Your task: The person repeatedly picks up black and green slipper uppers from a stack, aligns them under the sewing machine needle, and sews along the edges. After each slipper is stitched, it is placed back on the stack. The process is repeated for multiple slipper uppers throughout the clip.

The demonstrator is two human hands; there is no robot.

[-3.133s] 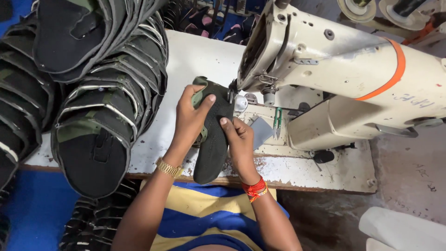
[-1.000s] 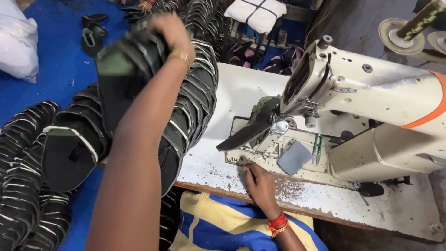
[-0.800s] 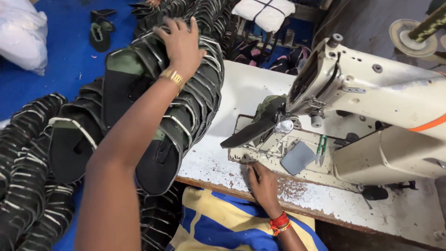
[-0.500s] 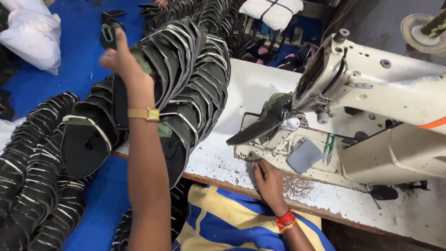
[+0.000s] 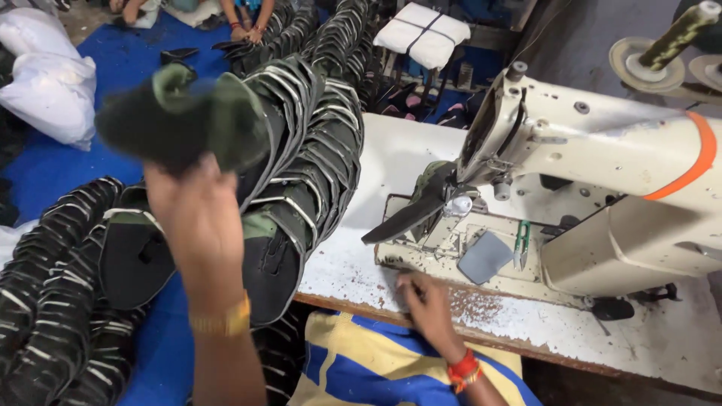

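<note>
The left hand (image 5: 197, 218) is raised in front of the camera, its fingers closed around a dark green-and-black shoe upper (image 5: 180, 120), which shows blurred above the fingers, over the stacks at the left. The right hand (image 5: 425, 304) rests low on the near edge of the worktable (image 5: 391, 150), fingers curled loosely against the surface; whether it pinches anything cannot be told. Just beyond it sits a cream sewing machine (image 5: 602, 165) with an orange band on its arm, and another dark upper (image 5: 414, 207) lies under its needle. A grey patch (image 5: 485, 257) and small green snips (image 5: 522, 242) lie on the machine bed. The tabletop is white, worn and speckled, its front edge chipped to bare wood. To the left, long stacks of black uppers with white edging (image 5: 308, 158) lean across the table's corner and spill down onto blue floor covering (image 5: 68, 173). White sacks (image 5: 49, 83) lie at the far left, and a tied white bundle (image 5: 423, 34) sits behind the table.
</note>
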